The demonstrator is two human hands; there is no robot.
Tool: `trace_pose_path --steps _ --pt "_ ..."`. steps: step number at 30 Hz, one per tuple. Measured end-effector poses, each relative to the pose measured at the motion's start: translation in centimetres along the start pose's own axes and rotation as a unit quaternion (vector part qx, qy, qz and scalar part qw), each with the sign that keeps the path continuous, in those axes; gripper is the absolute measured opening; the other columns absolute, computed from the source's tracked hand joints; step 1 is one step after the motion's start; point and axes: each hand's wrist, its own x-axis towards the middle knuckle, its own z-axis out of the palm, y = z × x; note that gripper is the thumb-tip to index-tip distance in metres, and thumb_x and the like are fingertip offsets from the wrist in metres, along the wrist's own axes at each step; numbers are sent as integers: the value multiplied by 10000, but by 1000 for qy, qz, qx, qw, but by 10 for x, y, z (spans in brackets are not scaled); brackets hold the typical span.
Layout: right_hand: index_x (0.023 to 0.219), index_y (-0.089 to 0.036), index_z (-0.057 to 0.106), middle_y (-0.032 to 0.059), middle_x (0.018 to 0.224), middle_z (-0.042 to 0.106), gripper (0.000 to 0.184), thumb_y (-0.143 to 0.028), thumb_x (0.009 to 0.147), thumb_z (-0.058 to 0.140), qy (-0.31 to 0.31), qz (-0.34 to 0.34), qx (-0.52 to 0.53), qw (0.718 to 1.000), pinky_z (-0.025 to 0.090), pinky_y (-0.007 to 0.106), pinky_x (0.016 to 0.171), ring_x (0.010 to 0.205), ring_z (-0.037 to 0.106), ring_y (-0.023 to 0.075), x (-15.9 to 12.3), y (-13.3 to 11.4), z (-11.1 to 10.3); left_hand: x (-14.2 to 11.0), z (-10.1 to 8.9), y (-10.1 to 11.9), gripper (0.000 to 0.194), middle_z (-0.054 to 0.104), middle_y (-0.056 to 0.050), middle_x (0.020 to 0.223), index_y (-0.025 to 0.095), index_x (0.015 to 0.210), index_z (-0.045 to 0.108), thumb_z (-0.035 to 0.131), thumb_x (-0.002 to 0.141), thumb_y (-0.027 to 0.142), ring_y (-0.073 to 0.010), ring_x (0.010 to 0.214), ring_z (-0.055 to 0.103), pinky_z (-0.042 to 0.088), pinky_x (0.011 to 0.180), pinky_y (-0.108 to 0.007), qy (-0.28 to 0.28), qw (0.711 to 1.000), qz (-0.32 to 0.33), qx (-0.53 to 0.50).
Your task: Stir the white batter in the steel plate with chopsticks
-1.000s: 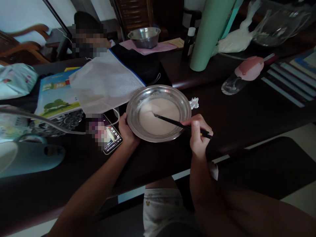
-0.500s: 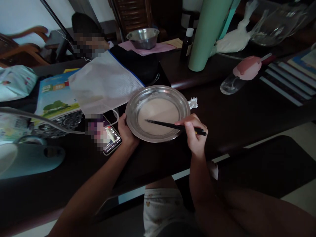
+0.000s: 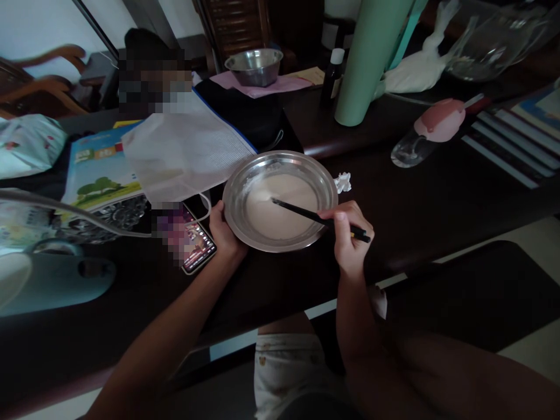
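A wide steel bowl (image 3: 236, 219) stands on the dark table and holds a pale, creamy liquid (image 3: 284, 216). My left hand (image 3: 226, 236) grips the bowl's left side, thumb up at the rim, its other fingers hidden beneath. In my right hand (image 3: 352, 233) is a pair of black chopsticks (image 3: 301, 212), held close together at a low slant over the near right rim. Their tips dip into the liquid near its middle. Beside my left wrist lies a phone (image 3: 199, 248) with its screen lit.
A white mesh bag (image 3: 188, 151) and a picture book (image 3: 100, 169) lie left of the bowl. Crumpled tissue (image 3: 343, 182) sits by its right rim. Farther back are a green tumbler (image 3: 367, 70), a dark bottle (image 3: 332, 79), a smaller steel bowl (image 3: 256, 69) and a pink-topped clear scoop (image 3: 437, 122).
The chopstick tips have moved right and slightly away from me through the liquid, and my right hand has shifted a little right. My left hand and the bowl stay nearly still.
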Motion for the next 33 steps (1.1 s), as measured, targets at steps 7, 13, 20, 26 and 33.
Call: trace_pose_path --steps 7,13,20,26,33 --pt "819 -279 776 2 778 784 401 -385 1138 557 -47 16 14 999 561 392 748 775 743 197 -1 -1 0 -4 3 1 273 794 -46 790 220 803 745 567 982 325 -276 1020 784 613 979 -385 3 1000 -6 -15" --pt "838 -290 785 5 739 742 408 -371 1146 531 4 13 16 1000 538 392 722 734 713 192 -1 1 0 -2 2 1 301 766 -37 747 220 784 743 541 987 314 -254 980 787 613 966 -376 5 1000 -2 -7" --pt "870 -295 804 -4 813 792 311 -306 1111 608 -24 12 10 1000 531 388 763 804 723 196 0 -1 -1 -8 8 4 352 759 -30 724 215 749 733 520 1013 310 -222 810 760 616 899 -361 12 1000 -5 -11" --pt "843 -293 800 -6 765 770 374 -349 1130 566 -40 27 41 998 531 405 768 752 724 197 -1 0 -1 4 -3 -3 288 771 -23 756 232 744 711 592 979 349 -208 784 748 623 887 -358 -5 1000 7 -1" --pt "828 -292 787 -4 748 766 391 -378 1136 561 7 25 23 999 531 396 739 735 716 194 -1 1 -1 0 0 -1 293 773 -41 765 222 748 726 555 970 306 -237 857 770 614 931 -376 5 1000 1 -6"
